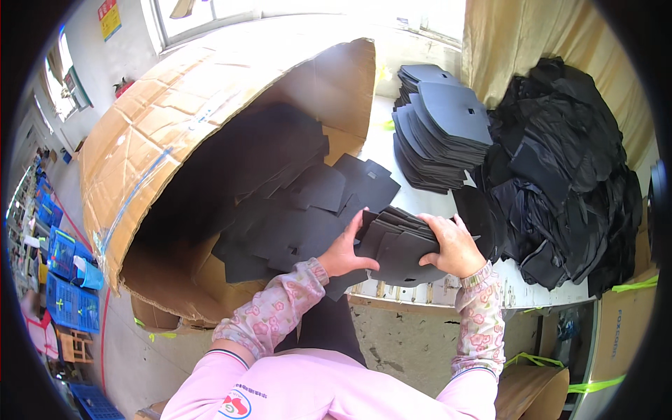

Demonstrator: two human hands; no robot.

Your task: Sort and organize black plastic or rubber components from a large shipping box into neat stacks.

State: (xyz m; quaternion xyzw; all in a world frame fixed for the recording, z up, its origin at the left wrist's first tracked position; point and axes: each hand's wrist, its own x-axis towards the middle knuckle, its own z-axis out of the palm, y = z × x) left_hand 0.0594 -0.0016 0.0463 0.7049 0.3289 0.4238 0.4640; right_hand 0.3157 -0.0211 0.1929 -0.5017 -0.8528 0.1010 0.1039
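Note:
Between my two hands is a small stack of thin black sheets [402, 252], held over the front edge of the white table. My left hand [343, 250] grips the stack's left side, thumb in front and fingers reaching behind. On the right side, my right hand [456, 246] has its thumb on the near face and its fingers bent over the top corner. The sheets in the stack are slightly fanned and uneven. Loose black sheets [308, 227] with cut-outs lie spread to the left, spilling out of a large cardboard box [175, 119] lying on its side.
Taller stacks of similar black sheets [448, 119] stand at the back of the white table [420, 295]. A big heap of black material [560, 168] fills the right side, by a beige curtain [560, 42]. Blue crates [73, 301] stand on the floor far left.

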